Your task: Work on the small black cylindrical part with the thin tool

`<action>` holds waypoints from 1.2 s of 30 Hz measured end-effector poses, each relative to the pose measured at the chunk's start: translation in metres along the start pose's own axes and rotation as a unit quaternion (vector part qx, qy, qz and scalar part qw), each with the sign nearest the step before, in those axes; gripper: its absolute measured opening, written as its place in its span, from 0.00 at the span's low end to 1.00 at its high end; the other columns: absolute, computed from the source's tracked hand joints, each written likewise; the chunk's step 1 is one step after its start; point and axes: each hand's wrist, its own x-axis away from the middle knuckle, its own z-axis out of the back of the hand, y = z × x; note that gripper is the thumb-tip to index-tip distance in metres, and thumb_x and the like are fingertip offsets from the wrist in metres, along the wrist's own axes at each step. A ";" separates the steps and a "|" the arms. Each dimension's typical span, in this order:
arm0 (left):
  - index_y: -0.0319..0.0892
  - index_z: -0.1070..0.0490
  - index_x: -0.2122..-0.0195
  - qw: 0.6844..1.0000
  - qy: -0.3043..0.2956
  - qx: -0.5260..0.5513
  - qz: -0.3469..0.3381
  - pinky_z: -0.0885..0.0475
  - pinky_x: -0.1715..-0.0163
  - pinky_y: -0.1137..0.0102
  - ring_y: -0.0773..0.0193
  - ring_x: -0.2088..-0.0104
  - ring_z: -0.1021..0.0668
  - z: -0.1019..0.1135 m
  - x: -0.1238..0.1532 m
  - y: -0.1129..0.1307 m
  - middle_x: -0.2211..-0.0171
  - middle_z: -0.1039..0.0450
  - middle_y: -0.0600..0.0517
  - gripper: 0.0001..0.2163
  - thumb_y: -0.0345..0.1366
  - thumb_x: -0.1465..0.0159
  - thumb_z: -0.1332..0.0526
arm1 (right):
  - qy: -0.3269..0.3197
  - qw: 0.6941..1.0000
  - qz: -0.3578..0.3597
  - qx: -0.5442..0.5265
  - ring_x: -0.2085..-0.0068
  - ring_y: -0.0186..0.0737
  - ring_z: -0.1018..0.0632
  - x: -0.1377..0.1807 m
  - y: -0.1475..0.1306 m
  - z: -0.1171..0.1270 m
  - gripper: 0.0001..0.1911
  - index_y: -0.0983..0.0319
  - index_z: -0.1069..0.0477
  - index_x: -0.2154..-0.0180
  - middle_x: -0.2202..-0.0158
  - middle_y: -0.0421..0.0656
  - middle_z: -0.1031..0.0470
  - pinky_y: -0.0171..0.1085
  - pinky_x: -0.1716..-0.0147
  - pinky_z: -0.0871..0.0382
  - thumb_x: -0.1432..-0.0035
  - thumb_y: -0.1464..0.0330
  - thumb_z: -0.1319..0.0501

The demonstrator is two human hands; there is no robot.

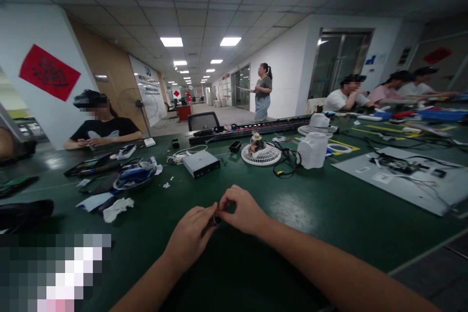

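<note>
My left hand (190, 234) and my right hand (243, 210) meet above the green table (310, 209), close to its front edge. Both are closed in a pinch on a small dark part with a metal ring (216, 218) held between them. The part is mostly hidden by my fingers and too small to name. A grey box (201, 163) lies on the table beyond my hands.
A dismantled white fan (261, 152) with a white housing (312, 150) and black cables stands further back. A grey mat (409, 180) with parts lies to the right. White scraps (117, 208) and tools lie to the left. Other people sit around the table; one stands behind.
</note>
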 end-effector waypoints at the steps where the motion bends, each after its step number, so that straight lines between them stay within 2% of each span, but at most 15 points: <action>1: 0.40 0.34 0.41 1.000 0.004 0.005 0.003 0.21 0.57 0.63 0.58 0.58 0.20 0.000 0.000 0.001 0.56 0.22 0.45 0.20 0.28 0.34 0.41 | -0.012 1.000 0.001 -0.006 0.66 0.38 0.27 -0.001 0.001 0.002 0.08 0.62 0.26 0.73 0.72 0.39 0.24 0.34 0.67 0.36 0.53 0.75 0.28; 6: 0.41 0.35 0.40 1.000 -0.005 0.020 0.001 0.21 0.56 0.61 0.57 0.57 0.21 0.001 0.001 0.002 0.55 0.22 0.45 0.21 0.27 0.35 0.41 | -0.047 0.998 0.044 0.018 0.65 0.39 0.27 -0.002 0.008 0.009 0.08 0.62 0.26 0.73 0.73 0.39 0.26 0.35 0.66 0.36 0.52 0.72 0.27; 10: 0.42 0.33 0.41 0.999 0.001 0.037 0.020 0.22 0.53 0.59 0.55 0.54 0.21 0.001 -0.002 -0.001 0.52 0.22 0.45 0.22 0.26 0.37 0.40 | -0.031 0.995 0.083 0.040 0.64 0.41 0.28 0.000 0.001 0.009 0.10 0.62 0.28 0.67 0.69 0.41 0.28 0.38 0.63 0.34 0.52 0.74 0.31; 13: 0.43 0.33 0.42 0.995 0.008 0.052 0.080 0.23 0.52 0.58 0.55 0.54 0.21 0.000 -0.005 -0.006 0.53 0.22 0.46 0.24 0.25 0.40 0.38 | 0.016 0.997 0.077 -0.001 0.58 0.41 0.28 0.001 -0.004 0.010 0.10 0.62 0.30 0.58 0.60 0.45 0.31 0.39 0.58 0.32 0.44 0.76 0.39; 15: 0.43 0.31 0.44 0.989 0.006 0.060 0.134 0.23 0.53 0.58 0.55 0.55 0.20 -0.001 -0.005 -0.009 0.54 0.22 0.47 0.23 0.25 0.42 0.36 | 0.065 0.996 0.056 -0.025 0.56 0.41 0.28 0.000 -0.004 0.012 0.09 0.61 0.30 0.56 0.58 0.46 0.33 0.39 0.55 0.32 0.37 0.75 0.44; 17: 0.43 0.29 0.49 0.978 0.001 0.070 0.197 0.23 0.53 0.59 0.55 0.55 0.20 -0.002 -0.005 -0.013 0.55 0.22 0.48 0.20 0.26 0.43 0.35 | 0.108 0.993 0.039 -0.041 0.56 0.41 0.28 -0.001 0.001 0.014 0.08 0.60 0.28 0.56 0.58 0.45 0.33 0.40 0.55 0.33 0.33 0.71 0.45; 19: 0.44 0.27 0.53 0.965 -0.002 0.078 0.251 0.23 0.54 0.60 0.56 0.56 0.19 -0.003 -0.004 -0.017 0.56 0.21 0.48 0.16 0.28 0.43 0.35 | 0.122 0.990 0.017 -0.075 0.60 0.40 0.28 -0.002 0.008 0.015 0.09 0.59 0.27 0.57 0.62 0.43 0.32 0.39 0.58 0.33 0.32 0.66 0.45; 22: 0.44 0.27 0.56 0.956 -0.003 0.081 0.282 0.24 0.55 0.60 0.57 0.58 0.19 -0.002 -0.004 -0.020 0.59 0.21 0.49 0.12 0.31 0.42 0.35 | 0.113 0.975 -0.026 -0.192 0.67 0.38 0.27 -0.003 0.020 0.011 0.10 0.59 0.29 0.59 0.68 0.39 0.31 0.37 0.66 0.33 0.31 0.61 0.46; 26: 0.44 0.27 0.58 0.953 -0.007 0.090 0.289 0.24 0.58 0.61 0.57 0.61 0.20 0.002 -0.006 -0.017 0.62 0.21 0.50 0.10 0.32 0.42 0.35 | 0.117 0.949 -0.045 -0.288 0.65 0.39 0.23 -0.003 0.027 0.000 0.10 0.59 0.30 0.59 0.68 0.40 0.26 0.37 0.63 0.31 0.33 0.59 0.43; 29: 0.45 0.27 0.59 0.953 -0.010 0.099 0.287 0.24 0.60 0.62 0.57 0.62 0.19 0.005 -0.007 -0.013 0.62 0.21 0.51 0.09 0.33 0.42 0.36 | 0.082 0.957 -0.045 -0.274 0.63 0.40 0.21 -0.002 0.025 -0.002 0.10 0.59 0.31 0.58 0.66 0.41 0.23 0.39 0.60 0.30 0.33 0.60 0.43; 33: 0.44 0.26 0.59 0.953 -0.009 0.095 0.286 0.24 0.59 0.62 0.56 0.61 0.19 0.007 -0.008 -0.011 0.62 0.21 0.50 0.09 0.33 0.42 0.36 | 0.066 0.979 -0.030 -0.190 0.63 0.39 0.21 -0.001 0.020 0.003 0.08 0.59 0.31 0.59 0.67 0.41 0.23 0.38 0.60 0.31 0.32 0.62 0.44; 36: 0.44 0.26 0.60 0.955 -0.009 0.094 0.282 0.24 0.59 0.61 0.57 0.61 0.19 0.007 -0.008 -0.011 0.62 0.21 0.50 0.09 0.33 0.42 0.36 | 0.036 0.980 -0.010 -0.196 0.64 0.38 0.21 0.000 0.018 0.005 0.08 0.60 0.32 0.60 0.66 0.41 0.23 0.37 0.60 0.30 0.31 0.63 0.45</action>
